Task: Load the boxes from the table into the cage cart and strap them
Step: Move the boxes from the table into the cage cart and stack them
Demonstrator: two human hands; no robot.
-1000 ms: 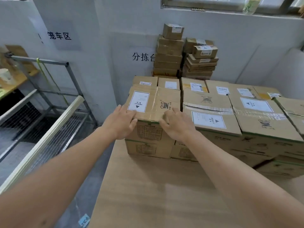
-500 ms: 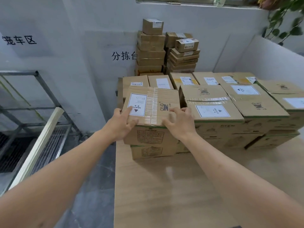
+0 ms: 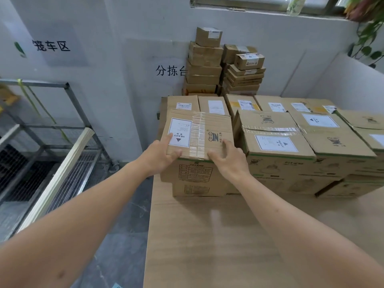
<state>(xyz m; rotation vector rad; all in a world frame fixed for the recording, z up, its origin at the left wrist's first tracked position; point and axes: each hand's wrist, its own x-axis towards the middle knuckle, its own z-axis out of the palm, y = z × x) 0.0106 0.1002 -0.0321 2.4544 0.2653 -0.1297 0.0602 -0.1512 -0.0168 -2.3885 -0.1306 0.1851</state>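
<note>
Both hands are on it now, the left hand (image 3: 161, 152) and right hand (image 3: 227, 157) gripping the near top edge of the HEAVY-labelled box (image 3: 199, 140), which has slid forward off its stack on the table (image 3: 207, 235), cage cart (image 3: 47, 129) waiting left.

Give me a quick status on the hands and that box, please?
Both hands, left hand and right hand, gripping the top box at its near edge. Box on the stack, overhanging it. Cage cart to the left, path open.
</note>
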